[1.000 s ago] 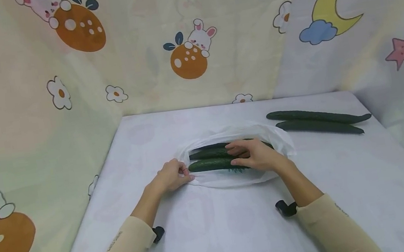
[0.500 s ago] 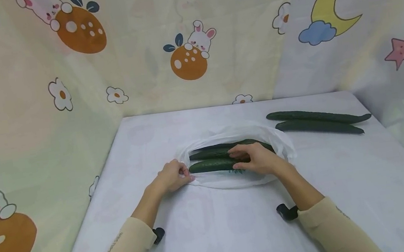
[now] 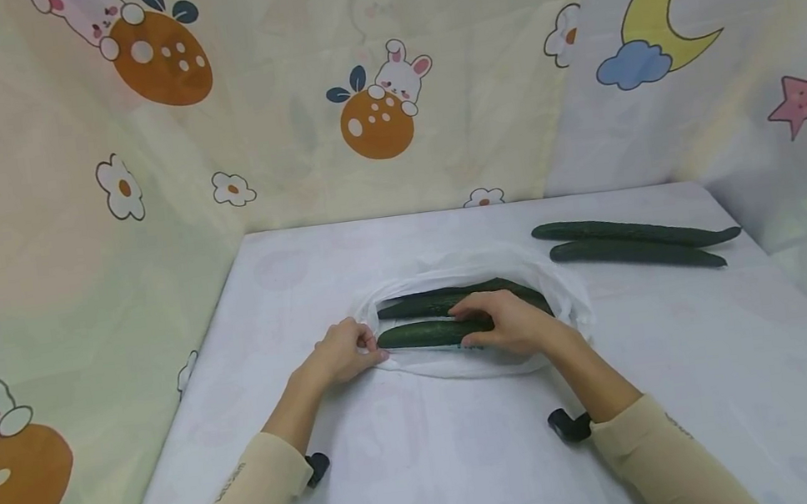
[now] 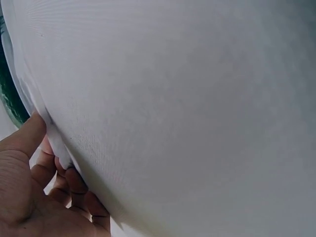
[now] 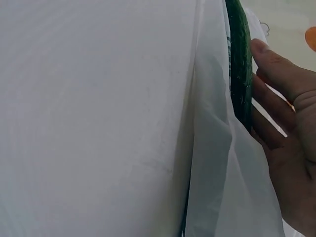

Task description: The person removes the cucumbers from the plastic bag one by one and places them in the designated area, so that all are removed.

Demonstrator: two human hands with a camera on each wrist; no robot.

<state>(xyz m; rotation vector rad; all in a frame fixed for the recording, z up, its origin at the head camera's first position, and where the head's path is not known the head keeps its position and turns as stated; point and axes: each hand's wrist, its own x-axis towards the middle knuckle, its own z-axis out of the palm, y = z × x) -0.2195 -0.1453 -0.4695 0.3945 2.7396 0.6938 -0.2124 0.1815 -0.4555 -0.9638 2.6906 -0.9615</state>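
Observation:
A white plastic bag (image 3: 462,362) lies with its mouth spread wide mid-table, and dark green cucumbers show inside it. My left hand (image 3: 340,352) pinches the bag's left rim between thumb and fingers; the left wrist view shows the white film (image 4: 58,148) at the fingertips. Inside the opening, my right hand (image 3: 506,323) grips the front cucumber (image 3: 417,335) near its right part, thumb on the near side and fingers beyond. Other cucumbers (image 3: 410,308) lie just behind it. In the right wrist view the gripped cucumber (image 5: 240,64) stands out beside the bag's edge (image 5: 212,123).
Two more long cucumbers, one behind (image 3: 636,233) and one in front (image 3: 634,254), lie at the back right of the white-covered table (image 3: 430,467). A printed cloth curtain (image 3: 278,91) hangs behind and along the sides.
The front cucumber has shifted slightly toward me, widening the gap to those behind. My right hand has come slightly nearer and lower; the left hand stays at the rim.

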